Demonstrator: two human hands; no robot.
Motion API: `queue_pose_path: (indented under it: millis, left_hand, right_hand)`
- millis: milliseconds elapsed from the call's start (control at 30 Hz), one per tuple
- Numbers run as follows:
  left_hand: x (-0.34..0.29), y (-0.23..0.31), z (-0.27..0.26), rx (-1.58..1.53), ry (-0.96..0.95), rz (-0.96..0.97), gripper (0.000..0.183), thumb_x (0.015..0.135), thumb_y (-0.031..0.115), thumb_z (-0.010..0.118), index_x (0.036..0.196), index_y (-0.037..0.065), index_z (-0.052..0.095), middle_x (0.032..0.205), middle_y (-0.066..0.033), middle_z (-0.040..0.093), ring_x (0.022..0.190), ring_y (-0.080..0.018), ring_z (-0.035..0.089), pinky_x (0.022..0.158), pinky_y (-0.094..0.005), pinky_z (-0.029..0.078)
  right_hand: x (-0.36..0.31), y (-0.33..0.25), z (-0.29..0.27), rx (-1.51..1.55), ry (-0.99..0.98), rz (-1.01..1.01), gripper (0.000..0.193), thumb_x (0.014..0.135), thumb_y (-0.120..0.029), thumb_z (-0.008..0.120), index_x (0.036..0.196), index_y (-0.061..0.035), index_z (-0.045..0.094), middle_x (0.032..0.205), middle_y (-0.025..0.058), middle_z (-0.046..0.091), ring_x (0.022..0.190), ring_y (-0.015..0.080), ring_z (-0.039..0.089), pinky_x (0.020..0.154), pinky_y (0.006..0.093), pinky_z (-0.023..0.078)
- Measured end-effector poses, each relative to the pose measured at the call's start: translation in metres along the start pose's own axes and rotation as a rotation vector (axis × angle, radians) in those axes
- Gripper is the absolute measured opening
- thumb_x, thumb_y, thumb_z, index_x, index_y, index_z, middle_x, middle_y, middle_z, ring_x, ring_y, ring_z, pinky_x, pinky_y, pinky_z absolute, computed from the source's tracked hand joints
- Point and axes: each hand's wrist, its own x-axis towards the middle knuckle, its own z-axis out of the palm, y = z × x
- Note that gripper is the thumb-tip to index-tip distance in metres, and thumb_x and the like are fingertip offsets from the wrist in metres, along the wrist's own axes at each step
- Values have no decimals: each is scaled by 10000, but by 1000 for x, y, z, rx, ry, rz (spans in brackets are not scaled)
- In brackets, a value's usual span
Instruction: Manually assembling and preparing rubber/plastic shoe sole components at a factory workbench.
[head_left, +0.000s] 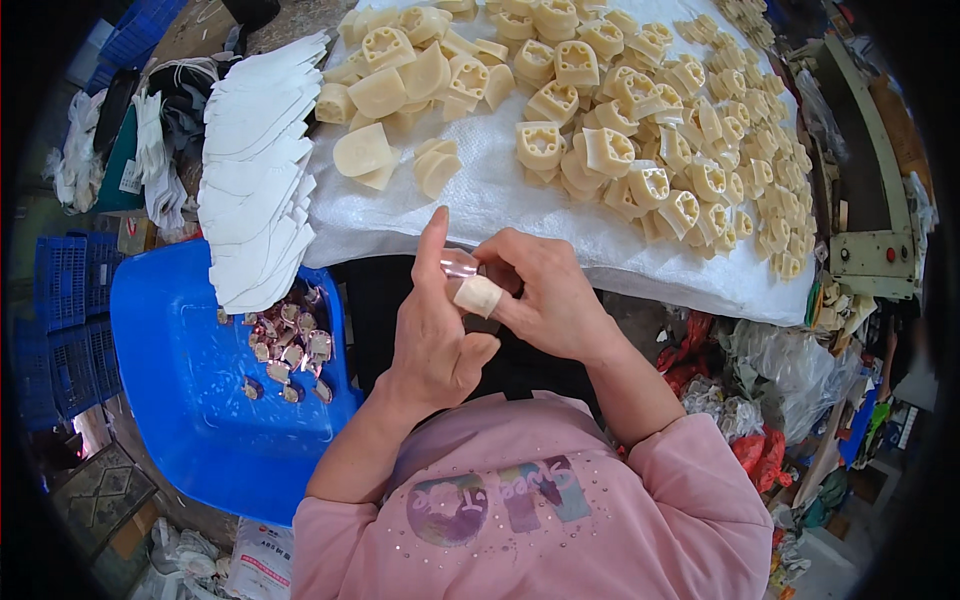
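Note:
My left hand [425, 335] is closed on one side of a small, shiny pink heel-shaped piece [459, 264], its index finger stretched upward. From the other side my right hand [550, 290] pinches the same piece, thumb and fingers bent around it. A cream-coloured cover or wrap [478, 297] sits at the right thumb's tip; I cannot tell if it is tape. Much of the piece is hidden by the fingers. Just beyond the hands, a few loose pale yellow plastic heels [436, 168] lie at the near edge of the white woven sheet [480, 215].
Pale yellow heels [610, 150] are heaped across the table. White cut-out pieces [262, 170] overlap in a fan at the left, above a blue tub [200, 400] holding shiny pink pieces [290, 345]. Blue crates [70, 300] stand far left. Plastic bags [790, 370] and a machine frame [870, 220] are at right.

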Motion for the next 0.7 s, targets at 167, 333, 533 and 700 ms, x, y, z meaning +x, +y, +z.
queue_pose_path:
  millis: [167,333,533,700]
  left_hand:
    - [3,-1,-5,-87,-32,-163,542,847,277,666,1236,-18,431,966,-116,568,864,-160,591,724,-273,485]
    - [4,13,-18,-53,3,-307,456,700,-35,700,1121,25,533,973,-67,549,839,-128,567,704,-245,483]
    - [9,20,-23,193,-109,-94,463,665,-71,696,1093,33,552,907,-59,545,766,-108,537,629,-213,450]
    - [11,13,-15,177,-9,-107,454,621,-2,752,1023,34,544,812,-58,572,640,-122,537,566,-226,441]
  right_hand:
    - [-7,13,2,166,243,-163,234,871,-217,545,929,7,581,715,140,567,655,250,579,604,324,454]
    - [4,19,-6,810,-68,246,216,924,-209,488,874,-16,570,754,-3,553,690,73,500,595,249,417]
    - [4,26,-8,459,-107,-74,142,846,-145,552,869,-7,574,742,63,587,692,137,557,612,275,442]
    - [-2,22,1,206,37,2,132,862,-131,537,874,-4,573,784,67,610,742,151,590,653,283,458]
